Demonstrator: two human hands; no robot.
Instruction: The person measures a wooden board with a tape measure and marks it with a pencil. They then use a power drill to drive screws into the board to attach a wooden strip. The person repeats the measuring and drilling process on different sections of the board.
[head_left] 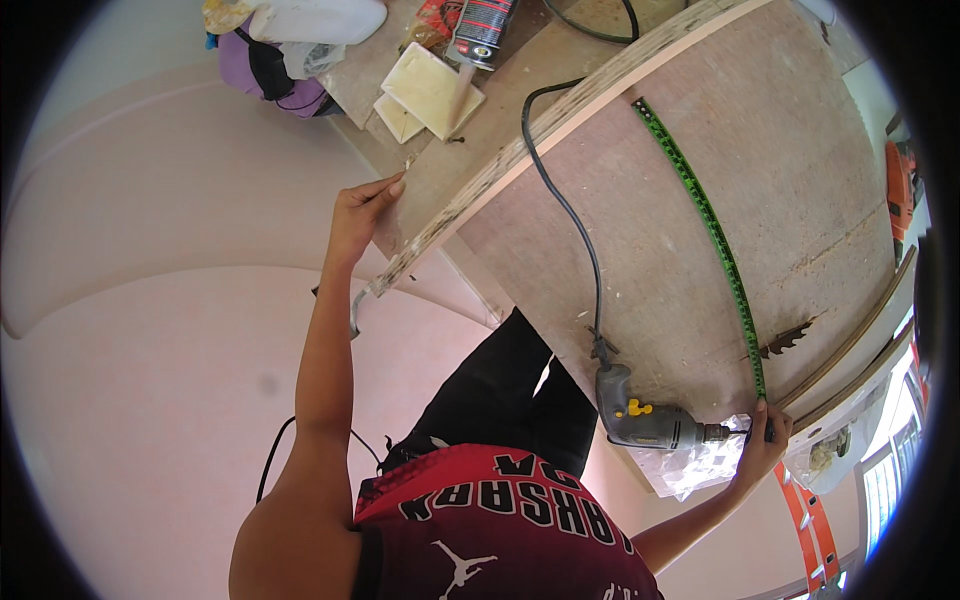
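Observation:
My right hand is closed around the near end of a tape measure. Its green blade runs out across the board, and its far tip lies near the long wooden edge strip. Whether the case is inside my fingers is hidden. Close beside that hand lies a grey corded power drill with a yellow switch, its bit pointing toward my fingers. My left hand reaches out to the left, thumb and fingers pinched together at the side of a wooden surface. Something tiny and pale shows at the fingertips, too small to name.
A large plywood board fills the right, bordered by a wooden strip. The drill's black cord crosses it. A jagged saw blade piece lies beside the tape. Farther off are a spray can, square cream pieces and an orange tool.

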